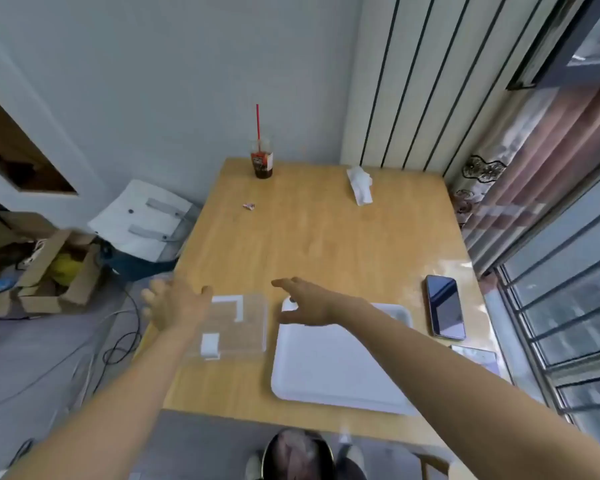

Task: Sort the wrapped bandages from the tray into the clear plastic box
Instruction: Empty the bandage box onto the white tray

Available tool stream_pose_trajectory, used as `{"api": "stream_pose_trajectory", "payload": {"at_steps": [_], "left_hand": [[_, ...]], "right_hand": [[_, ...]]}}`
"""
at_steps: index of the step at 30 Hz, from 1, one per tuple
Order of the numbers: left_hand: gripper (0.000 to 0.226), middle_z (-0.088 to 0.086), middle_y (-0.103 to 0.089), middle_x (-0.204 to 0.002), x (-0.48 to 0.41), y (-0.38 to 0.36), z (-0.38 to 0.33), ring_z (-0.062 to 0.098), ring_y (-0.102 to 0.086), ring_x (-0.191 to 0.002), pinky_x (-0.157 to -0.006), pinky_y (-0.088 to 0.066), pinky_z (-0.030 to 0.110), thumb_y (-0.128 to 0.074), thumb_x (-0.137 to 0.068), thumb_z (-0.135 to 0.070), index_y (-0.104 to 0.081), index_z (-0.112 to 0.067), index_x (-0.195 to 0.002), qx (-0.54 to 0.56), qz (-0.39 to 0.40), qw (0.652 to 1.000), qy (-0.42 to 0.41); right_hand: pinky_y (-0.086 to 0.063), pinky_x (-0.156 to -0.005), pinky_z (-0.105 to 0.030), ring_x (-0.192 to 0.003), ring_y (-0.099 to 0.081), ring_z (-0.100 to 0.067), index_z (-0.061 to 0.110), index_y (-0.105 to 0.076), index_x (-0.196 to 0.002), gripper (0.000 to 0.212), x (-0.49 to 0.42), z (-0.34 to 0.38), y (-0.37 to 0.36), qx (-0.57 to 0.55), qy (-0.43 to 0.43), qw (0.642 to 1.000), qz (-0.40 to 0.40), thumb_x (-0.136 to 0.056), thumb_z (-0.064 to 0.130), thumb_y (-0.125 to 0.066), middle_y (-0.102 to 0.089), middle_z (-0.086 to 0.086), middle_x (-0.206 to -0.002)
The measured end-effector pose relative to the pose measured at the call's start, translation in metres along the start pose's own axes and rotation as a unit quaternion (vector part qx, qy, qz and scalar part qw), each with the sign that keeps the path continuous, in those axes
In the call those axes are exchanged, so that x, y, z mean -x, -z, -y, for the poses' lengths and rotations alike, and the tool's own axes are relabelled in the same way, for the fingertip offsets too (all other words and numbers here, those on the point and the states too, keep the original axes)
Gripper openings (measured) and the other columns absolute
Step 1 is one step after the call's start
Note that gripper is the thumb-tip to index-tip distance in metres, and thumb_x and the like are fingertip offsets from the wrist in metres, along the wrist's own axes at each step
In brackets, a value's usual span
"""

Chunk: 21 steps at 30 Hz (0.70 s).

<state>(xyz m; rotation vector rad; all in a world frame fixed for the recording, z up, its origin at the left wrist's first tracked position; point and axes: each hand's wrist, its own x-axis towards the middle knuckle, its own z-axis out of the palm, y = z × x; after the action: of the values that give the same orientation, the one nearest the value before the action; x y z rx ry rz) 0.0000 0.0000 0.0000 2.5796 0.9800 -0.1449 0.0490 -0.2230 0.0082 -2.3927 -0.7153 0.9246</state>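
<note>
Clear plastic box (238,327) at lower centre-left of frame, flat on tabletop (309,237), just left of white tray (333,368). Left hand (177,306) over box's left edge, fingers spread and straight, motion-blurred, holding nothing. Right hand (309,303) over tray's upper-left corner, fingers stretched out toward frame left, thumb tucked below, nothing seen in its hold. Cannot tell whether either hand touches what lies under it.

Seen through the box: two white pieces, one L-shaped (227,304) near the far side, one small and squarish (210,344) at the near edge. Cannot tell whether wrapped bandages or parts of the box. Small rounded white patch under right hand's fingers; cannot tell whether tray rim or a separate item.

Further out on tabletop: dark phone (444,306) right of tray, screen up. Drink cup (261,161) with red straw at far edge, upper centre. Crumpled tissue (361,185) to its right. Small scrap of wrapper (248,206) nearer than the cup.

Off tabletop, left of frame: open cardboard box (49,268) on floor, cables beside it.
</note>
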Motion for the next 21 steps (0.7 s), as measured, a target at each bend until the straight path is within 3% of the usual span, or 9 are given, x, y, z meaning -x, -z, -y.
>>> {"api": "stream_pose_trajectory", "payload": {"at_steps": [2, 3, 4, 5, 7, 9, 14, 16, 21], "left_hand": [[0.068, 0.017, -0.034, -0.132, 0.0, -0.011, 0.018, 0.038, -0.034, -0.118, -0.091, -0.04, 0.046, -0.061, -0.079, -0.052, -0.039, -0.011, -0.13, 0.099, -0.01, 0.982, 0.161], [0.072, 0.015, -0.038, -0.128, 0.003, -0.02, 0.028, 0.038, -0.04, -0.113, -0.077, -0.036, 0.044, -0.061, -0.075, -0.056, -0.041, -0.009, -0.126, 0.186, 0.034, 0.955, 0.227], [0.067, 0.012, -0.045, -0.12, 0.009, -0.024, 0.034, 0.034, -0.046, -0.105, -0.088, -0.044, 0.058, -0.059, -0.076, -0.057, -0.044, -0.01, -0.12, 0.282, 0.091, 0.915, 0.272], [0.057, 0.009, -0.048, -0.112, 0.015, -0.029, 0.037, 0.031, -0.05, -0.1, -0.083, -0.046, 0.04, -0.057, -0.08, -0.056, -0.045, -0.012, -0.114, 0.366, 0.163, 0.857, 0.323], [0.058, 0.012, -0.051, -0.114, 0.028, -0.039, 0.037, 0.031, -0.055, -0.102, -0.084, -0.044, 0.042, -0.061, -0.082, -0.055, -0.044, -0.012, -0.118, 0.47, 0.27, 0.746, 0.386], [0.068, 0.02, -0.055, -0.113, 0.036, -0.053, 0.035, 0.032, -0.059, -0.096, -0.084, -0.046, 0.043, -0.064, -0.083, -0.049, -0.043, 0.0, -0.125, 0.54, 0.311, 0.685, 0.378], [0.054, 0.022, -0.06, -0.111, 0.038, -0.065, 0.036, 0.033, -0.06, -0.102, -0.089, -0.05, 0.04, -0.061, -0.087, -0.051, -0.049, -0.002, -0.108, 0.502, 0.28, 0.76, 0.304], [0.058, 0.022, -0.061, -0.11, 0.037, -0.063, 0.04, 0.033, -0.061, -0.102, -0.089, -0.051, 0.04, -0.066, -0.083, -0.05, -0.049, -0.001, -0.108, 0.498, 0.282, 0.766, 0.292], [0.065, 0.018, -0.068, -0.104, 0.038, -0.06, 0.045, 0.03, -0.068, -0.092, -0.085, -0.056, 0.041, -0.064, -0.079, -0.061, -0.059, -0.002, -0.105, 0.464, 0.252, 0.809, 0.256]], "right_hand": [[-0.027, -0.114, -0.044, -0.145, -0.019, -0.027, 0.022, -0.009, -0.154, 0.087, -0.008, 0.003, -0.021, 0.007, 0.027, 1.0, -0.001, -0.089, 0.034, -0.065, 0.001, -0.003, -0.162], [-0.024, -0.116, -0.045, -0.147, -0.008, -0.026, 0.024, -0.005, -0.154, 0.093, -0.014, 0.004, -0.035, 0.015, 0.032, 0.999, 0.006, -0.087, 0.036, -0.068, 0.009, 0.0, -0.161], [-0.022, -0.117, -0.046, -0.148, 0.0, -0.025, 0.025, -0.002, -0.154, 0.098, -0.02, 0.005, -0.047, 0.026, 0.036, 0.999, 0.006, -0.085, 0.038, -0.07, 0.016, 0.003, -0.16], [-0.02, -0.117, -0.047, -0.148, 0.007, -0.023, 0.026, 0.002, -0.154, 0.103, -0.026, 0.005, -0.056, 0.036, 0.036, 0.999, 0.002, -0.083, 0.04, -0.071, 0.02, 0.003, -0.159], [-0.016, -0.118, -0.049, -0.148, 0.013, -0.023, 0.026, 0.008, -0.153, 0.112, -0.037, 0.004, -0.066, 0.057, 0.03, 0.998, -0.009, -0.079, 0.045, -0.074, 0.024, -0.001, -0.158], [-0.016, -0.118, -0.046, -0.148, 0.008, -0.028, 0.021, 0.008, -0.153, 0.117, -0.047, 0.007, -0.074, 0.077, 0.02, 0.997, -0.022, -0.075, 0.048, -0.075, 0.018, -0.008, -0.16], [-0.03, -0.104, -0.035, -0.12, -0.032, -0.03, 0.008, -0.02, -0.144, 0.111, -0.051, 0.011, -0.08, 0.17, -0.005, 0.976, -0.137, -0.063, 0.06, -0.075, -0.032, -0.011, -0.131], [-0.027, -0.106, -0.036, -0.12, -0.032, -0.031, 0.007, -0.024, -0.14, 0.109, -0.051, 0.009, -0.084, 0.192, -0.007, 0.97, -0.146, -0.06, 0.065, -0.072, -0.033, -0.009, -0.127], [-0.029, -0.11, -0.039, -0.132, -0.025, -0.032, 0.004, -0.002, -0.15, 0.13, -0.051, 0.003, -0.092, 0.184, 0.013, 0.977, -0.108, -0.061, 0.065, -0.074, -0.022, -0.012, -0.144]]}}
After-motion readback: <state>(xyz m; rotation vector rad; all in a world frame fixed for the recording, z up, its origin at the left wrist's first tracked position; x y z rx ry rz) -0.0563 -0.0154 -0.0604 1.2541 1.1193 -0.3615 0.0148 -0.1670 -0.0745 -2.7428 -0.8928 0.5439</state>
